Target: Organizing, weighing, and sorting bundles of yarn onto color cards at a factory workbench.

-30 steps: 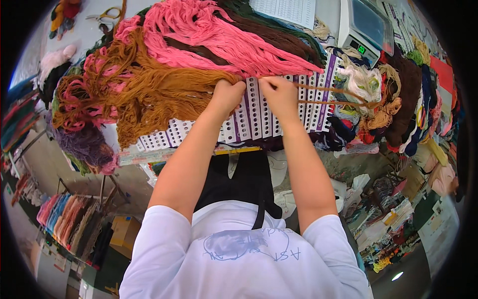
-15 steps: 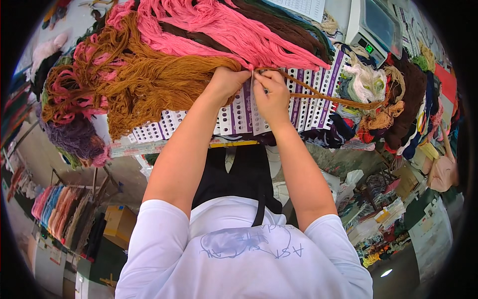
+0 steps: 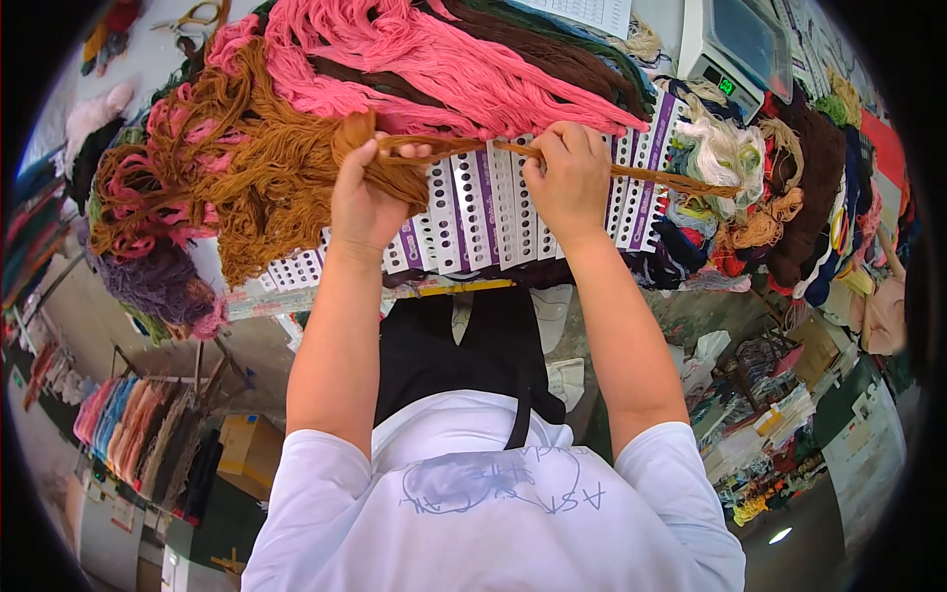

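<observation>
A large bundle of brown yarn (image 3: 276, 187) spreads over the left part of the table. My left hand (image 3: 375, 192) is closed around its gathered right part, fingers curled over the strands. From there a thinner length of the yarn runs right, and my right hand (image 3: 572, 178) pinches it. Past that hand the strands trail on to a mixed yarn heap. Beneath both hands lie white cards with purple stripes and punched holes (image 3: 493, 212). Just beyond, pink yarn (image 3: 424, 69) stretches across the table.
A scale (image 3: 730, 59) with a lit green display stands at the far right. Mixed yarn (image 3: 730, 168) piles up on the right side. Scissors (image 3: 202, 17) lie at the far left. Hanging yarn skeins (image 3: 138, 424) and a cardboard box (image 3: 247, 449) are below the table on the left.
My left hand has moved left and turned, gripping the brown bundle. My right hand has moved slightly right along the strands, so the hands are now farther apart.
</observation>
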A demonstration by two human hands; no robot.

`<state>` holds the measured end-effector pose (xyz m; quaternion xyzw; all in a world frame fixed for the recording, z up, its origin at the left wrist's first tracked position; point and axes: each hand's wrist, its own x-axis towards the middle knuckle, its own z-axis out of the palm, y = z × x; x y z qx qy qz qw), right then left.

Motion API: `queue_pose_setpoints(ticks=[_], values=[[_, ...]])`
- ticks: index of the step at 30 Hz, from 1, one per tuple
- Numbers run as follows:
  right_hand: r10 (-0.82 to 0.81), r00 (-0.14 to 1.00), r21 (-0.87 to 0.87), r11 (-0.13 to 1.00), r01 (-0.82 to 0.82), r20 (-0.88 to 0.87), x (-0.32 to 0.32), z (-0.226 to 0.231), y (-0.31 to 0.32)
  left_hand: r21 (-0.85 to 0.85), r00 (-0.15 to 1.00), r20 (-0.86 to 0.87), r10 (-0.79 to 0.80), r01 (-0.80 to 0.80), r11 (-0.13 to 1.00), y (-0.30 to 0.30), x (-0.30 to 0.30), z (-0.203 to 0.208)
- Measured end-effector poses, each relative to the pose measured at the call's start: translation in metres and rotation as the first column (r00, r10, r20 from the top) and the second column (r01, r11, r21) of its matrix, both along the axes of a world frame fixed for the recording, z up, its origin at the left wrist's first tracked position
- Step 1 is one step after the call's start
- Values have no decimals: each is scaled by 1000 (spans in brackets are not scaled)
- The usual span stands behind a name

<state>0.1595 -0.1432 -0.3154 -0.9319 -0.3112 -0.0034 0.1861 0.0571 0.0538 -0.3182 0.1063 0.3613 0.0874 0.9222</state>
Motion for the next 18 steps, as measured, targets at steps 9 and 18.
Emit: queue_pose_setpoints(ticks=[9, 18], values=[[51, 900, 459, 872, 172, -433, -11, 3, 3, 580, 806, -48, -590, 503, 641, -63, 32, -33], [2, 914, 251, 962, 110, -406, -7, -14, 15, 664, 894, -69, -442, 372, 648, -38, 24, 6]])
